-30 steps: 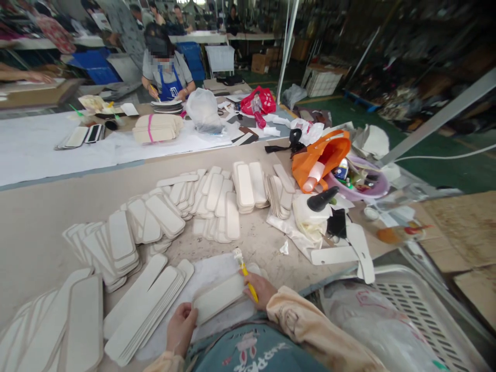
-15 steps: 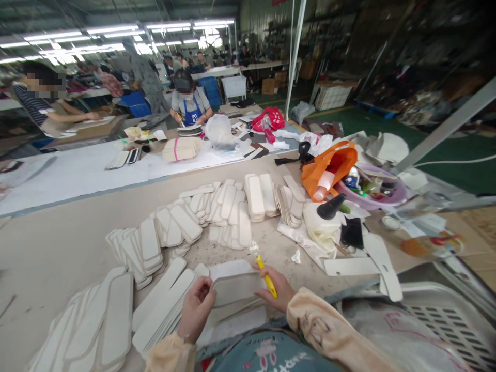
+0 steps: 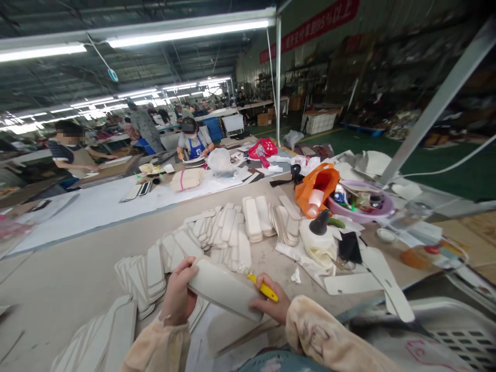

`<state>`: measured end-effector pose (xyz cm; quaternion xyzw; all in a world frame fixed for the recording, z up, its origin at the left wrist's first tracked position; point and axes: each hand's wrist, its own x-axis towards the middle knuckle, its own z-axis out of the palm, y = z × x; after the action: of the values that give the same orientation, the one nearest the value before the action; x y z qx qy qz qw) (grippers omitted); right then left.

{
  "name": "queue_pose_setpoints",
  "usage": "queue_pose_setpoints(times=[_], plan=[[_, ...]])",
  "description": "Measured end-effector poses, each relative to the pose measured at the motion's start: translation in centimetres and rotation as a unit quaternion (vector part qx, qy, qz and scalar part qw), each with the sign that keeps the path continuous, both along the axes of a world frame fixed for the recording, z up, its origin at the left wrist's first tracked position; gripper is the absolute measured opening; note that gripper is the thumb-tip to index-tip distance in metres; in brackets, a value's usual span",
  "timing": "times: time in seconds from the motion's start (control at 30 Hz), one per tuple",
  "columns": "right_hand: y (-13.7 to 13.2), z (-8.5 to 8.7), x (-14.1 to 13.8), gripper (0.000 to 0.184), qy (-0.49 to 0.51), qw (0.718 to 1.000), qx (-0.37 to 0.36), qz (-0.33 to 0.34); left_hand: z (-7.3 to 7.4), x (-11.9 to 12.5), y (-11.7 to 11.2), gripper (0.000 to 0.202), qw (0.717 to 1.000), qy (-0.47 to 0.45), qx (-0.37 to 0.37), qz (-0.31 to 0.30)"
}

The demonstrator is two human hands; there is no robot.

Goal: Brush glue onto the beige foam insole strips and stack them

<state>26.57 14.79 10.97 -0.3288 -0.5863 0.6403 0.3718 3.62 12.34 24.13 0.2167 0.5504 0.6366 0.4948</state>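
— Where's the white padded strip (image 3: 222, 289)?

— Raised off the workbench (image 3: 58, 279), spanning both my hands and slanting down to the right.

— And your fingers?

— My left hand (image 3: 179, 294) curls its fingers over the higher end and clamps it. My right hand (image 3: 271, 305) props the lower end while its fingers close on a yellow-handled brush (image 3: 263, 290), which lies just behind the strip's edge.

— What's beyond?

— Stacks of white strips (image 3: 228, 235), near my knuckles.
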Motion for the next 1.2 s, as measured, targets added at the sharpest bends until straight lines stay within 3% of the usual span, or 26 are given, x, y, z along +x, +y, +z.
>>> queue_pose_setpoints(times=[0.1, 0.2, 0.4, 1.0, 1.2], plan=[[0.1, 0.8, 0.2, 0.038, 0.017, 0.999, -0.041, -0.022, -0.9, 0.8, 0.2, 0.027, 0.997, -0.044, 0.024, 0.052], [0.1, 1.6, 0.7, 0.037, 0.023, 0.997, -0.066, -0.036, -2.4, 2.3, -0.2, 0.036, 0.993, -0.095, 0.041, 0.057], [-0.1, 2.4, 1.8, 0.033, 0.017, 0.998, -0.044, -0.050, -4.8, 4.9, -0.4, 0.043, 0.988, -0.128, 0.037, 0.077], [-0.8, 1.8, 3.6, 0.026, -0.028, 0.998, 0.010, -0.059, -4.7, 7.2, 0.4, 0.035, 0.985, -0.120, 0.029, 0.120], [-0.7, 0.9, 3.8, 0.029, -0.022, 0.995, 0.033, -0.095, -4.4, 7.3, 0.4, 0.038, 0.986, -0.109, 0.036, 0.122]])
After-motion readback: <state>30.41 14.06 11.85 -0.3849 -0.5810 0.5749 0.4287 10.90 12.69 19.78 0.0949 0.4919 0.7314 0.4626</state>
